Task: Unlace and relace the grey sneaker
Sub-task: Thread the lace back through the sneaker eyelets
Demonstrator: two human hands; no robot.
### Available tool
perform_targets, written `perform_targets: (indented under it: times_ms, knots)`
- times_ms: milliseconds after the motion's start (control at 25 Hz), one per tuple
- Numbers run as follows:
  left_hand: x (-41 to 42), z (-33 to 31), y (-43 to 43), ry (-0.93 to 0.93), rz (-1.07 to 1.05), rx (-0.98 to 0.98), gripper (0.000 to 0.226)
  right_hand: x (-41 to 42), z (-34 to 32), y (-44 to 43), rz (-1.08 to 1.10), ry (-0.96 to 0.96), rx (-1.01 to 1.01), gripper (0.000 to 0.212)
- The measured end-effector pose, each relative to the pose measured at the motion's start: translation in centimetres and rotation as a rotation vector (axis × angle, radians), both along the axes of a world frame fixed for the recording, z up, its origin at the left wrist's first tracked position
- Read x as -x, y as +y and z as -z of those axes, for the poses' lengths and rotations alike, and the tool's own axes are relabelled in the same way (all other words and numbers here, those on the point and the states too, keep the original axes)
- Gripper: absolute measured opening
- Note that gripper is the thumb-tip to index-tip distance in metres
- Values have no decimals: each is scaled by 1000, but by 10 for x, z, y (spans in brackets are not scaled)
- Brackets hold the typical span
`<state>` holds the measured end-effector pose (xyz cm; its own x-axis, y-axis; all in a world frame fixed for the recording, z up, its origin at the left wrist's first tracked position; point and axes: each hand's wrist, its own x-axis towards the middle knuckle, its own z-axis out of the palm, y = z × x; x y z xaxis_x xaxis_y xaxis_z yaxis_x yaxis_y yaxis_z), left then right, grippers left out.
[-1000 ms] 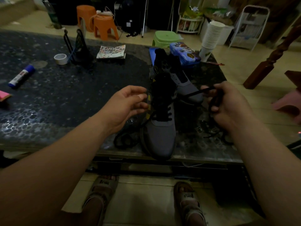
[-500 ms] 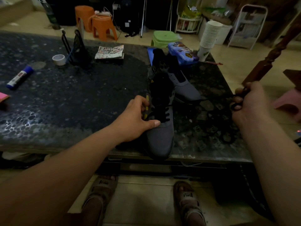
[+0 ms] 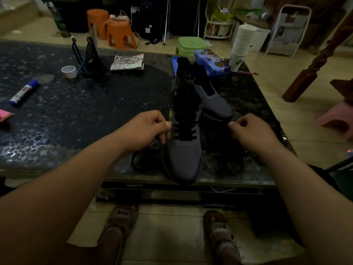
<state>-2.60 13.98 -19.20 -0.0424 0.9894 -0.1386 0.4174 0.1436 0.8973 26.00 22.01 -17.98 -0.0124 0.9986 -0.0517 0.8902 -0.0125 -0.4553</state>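
Two sneakers: both stand on the right part of the dark speckled table (image 3: 76, 111)
Grey sneaker (image 3: 184, 157): nearest the person, toe at the table's near edge, heel pointing away
Second sneaker (image 3: 215, 102): just behind it and to the right, angled outward
Black lace (image 3: 186, 131): crossed through the lower eyelets; a slack loop lies on the table left of the toe
Left hand (image 3: 147, 129): fingers curled, thumb and forefinger pinching the lace at the sneaker's left side
Right hand (image 3: 252, 132): right of the sneaker and apart from it, fingers curled, thumb against forefinger; too dark to tell whether lace sits in the pinch
Far side: glue stick (image 3: 24, 92), tape roll (image 3: 69, 71), blue case (image 3: 212, 62), stacked paper cups (image 3: 241, 46)
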Motion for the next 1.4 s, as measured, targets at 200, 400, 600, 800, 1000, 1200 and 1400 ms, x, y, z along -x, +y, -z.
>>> perform_targets:
  times_ms: [200,400,600,800,1000,1200,1400]
  knots:
    - [-18,-40,-1,93,96,-224,8,59,-27,-31,-588,302,-108,42]
    - [-8,-67,-5,272,78,-248,16,63,-34,-30,-433,527,32,10]
    - [14,-80,-17,261,18,-188,34,18,-62,-23,-201,1028,57,15]
    - [-2,-80,-22,182,104,-159,17,-13,-69,-38,-286,489,118,30]
    - [-45,-62,-18,143,275,-234,14,31,-56,-70,-503,522,105,48]
    - [-43,-46,1,231,77,-329,12,47,-29,-55,-476,570,213,24]
    - [-38,-52,18,86,146,-291,2,47,-21,-32,-431,853,240,16]
